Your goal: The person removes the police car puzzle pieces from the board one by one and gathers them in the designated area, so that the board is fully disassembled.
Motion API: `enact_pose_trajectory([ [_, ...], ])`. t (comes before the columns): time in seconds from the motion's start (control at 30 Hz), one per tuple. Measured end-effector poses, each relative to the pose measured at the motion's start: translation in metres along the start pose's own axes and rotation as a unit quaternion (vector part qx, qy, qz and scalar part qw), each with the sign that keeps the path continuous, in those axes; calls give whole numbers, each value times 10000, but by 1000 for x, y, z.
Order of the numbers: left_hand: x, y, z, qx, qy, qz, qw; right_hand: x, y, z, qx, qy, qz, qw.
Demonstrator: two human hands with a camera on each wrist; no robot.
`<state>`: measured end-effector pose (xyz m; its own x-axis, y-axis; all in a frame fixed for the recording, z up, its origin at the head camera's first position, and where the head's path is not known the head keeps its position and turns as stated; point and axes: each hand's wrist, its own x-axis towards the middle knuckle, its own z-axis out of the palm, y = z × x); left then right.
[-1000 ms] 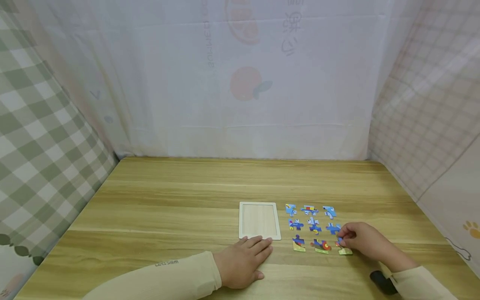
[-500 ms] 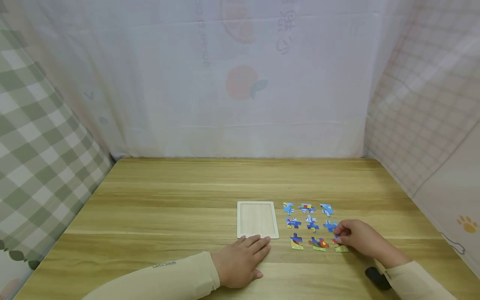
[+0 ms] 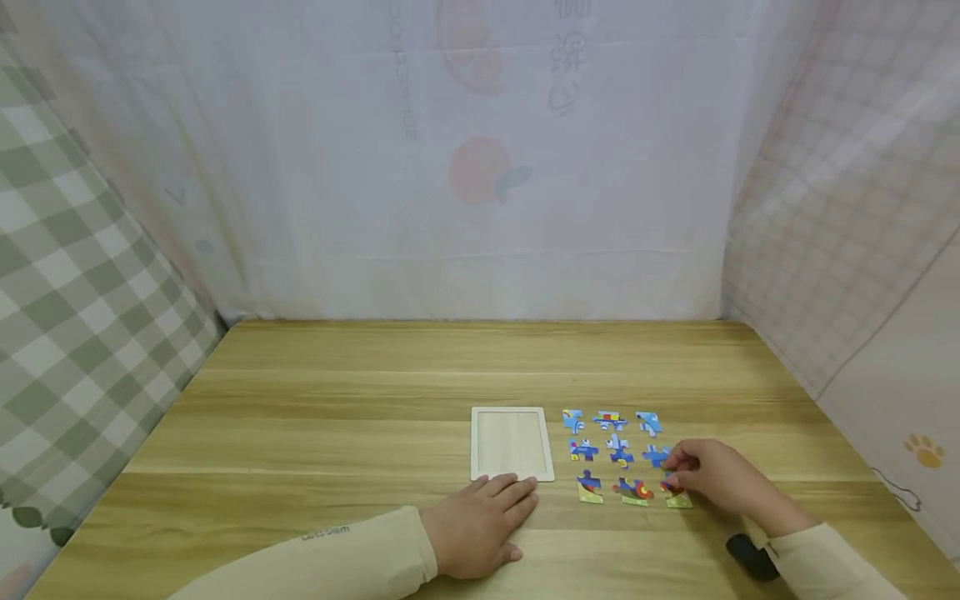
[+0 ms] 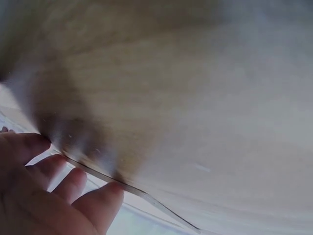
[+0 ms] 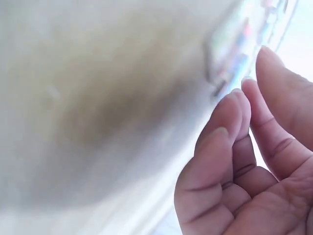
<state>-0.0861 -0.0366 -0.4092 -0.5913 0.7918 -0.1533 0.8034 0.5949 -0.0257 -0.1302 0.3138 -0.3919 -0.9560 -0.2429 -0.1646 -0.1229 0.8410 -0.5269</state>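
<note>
In the head view, a pale wooden puzzle frame (image 3: 512, 480) lies flat with a bare inner panel. My left hand (image 3: 480, 527) rests palm down on the table, fingertips touching the frame's near edge; the left wrist view shows its fingers (image 4: 100, 205) along that thin edge. Jigsaw pieces lie in three spaced rows right of the frame. My right hand (image 3: 720, 482) is at their right side, over the lower-right piece (image 3: 679, 501) and close to the middle-right piece (image 3: 656, 455). The right wrist view shows the thumb (image 5: 281, 93) apart from the bent fingers, with nothing visible between them.
The wooden table (image 3: 315, 400) reaches back to a pale printed curtain (image 3: 337, 208). Checked cloth (image 3: 67, 275) hangs on the left, grid-patterned cloth (image 3: 840, 208) on the right. A black object (image 3: 752, 557) sits at my right wrist.
The head view has shifted slightly. My right fingers have moved a little off the lower-right piece, so more of it shows. My left hand stays at the frame's edge.
</note>
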Motion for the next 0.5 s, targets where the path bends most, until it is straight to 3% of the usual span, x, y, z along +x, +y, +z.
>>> enact_pose_trajectory([
  [0.3, 6, -4, -2, 255, 318, 28, 9992, 3, -8, -24, -132, 273, -32, 9995],
  [0.5, 2, -16, -18, -87, 785, -420, 9960, 5, -15, -39, -277, 626, -91, 9976],
])
